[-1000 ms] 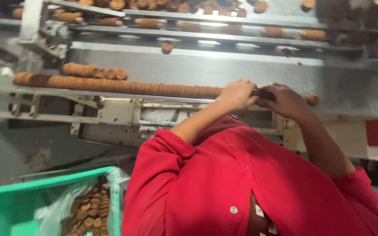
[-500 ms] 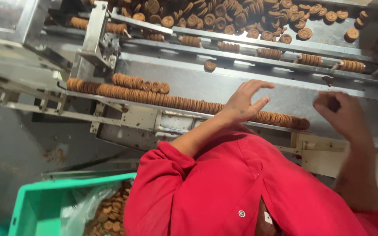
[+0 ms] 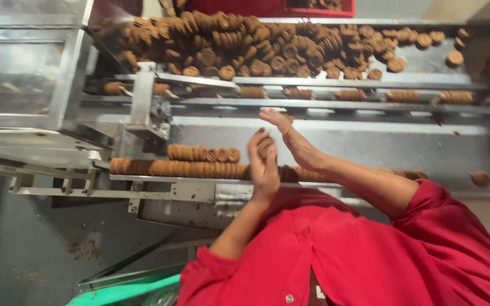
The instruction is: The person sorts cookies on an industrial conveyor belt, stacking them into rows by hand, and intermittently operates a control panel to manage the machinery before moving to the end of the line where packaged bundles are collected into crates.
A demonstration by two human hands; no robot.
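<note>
Both hands had risen off the row [image 3: 199, 168] — left hand [image 3: 263, 164] cupping biscuits [image 3: 265, 147], right hand [image 3: 296, 141] flat and open at 1 o'clock — best kept close to steady them.

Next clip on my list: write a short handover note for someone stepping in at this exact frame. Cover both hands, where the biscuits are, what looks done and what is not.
Left hand: over the near channel, fingers curled around a round brown biscuit.
Right hand: open, flat, raised just beyond the left, holding nothing visible.
Biscuit row: stands on edge in the near metal channel, running left from the hands; a short second stack lies just behind it.
Loose biscuit pile: heaped on the far belt; small stacks sit in the middle lanes.
Done: near row is lined up.
Left: the held biscuit is not yet set down. One stray biscuit lies right.
</note>
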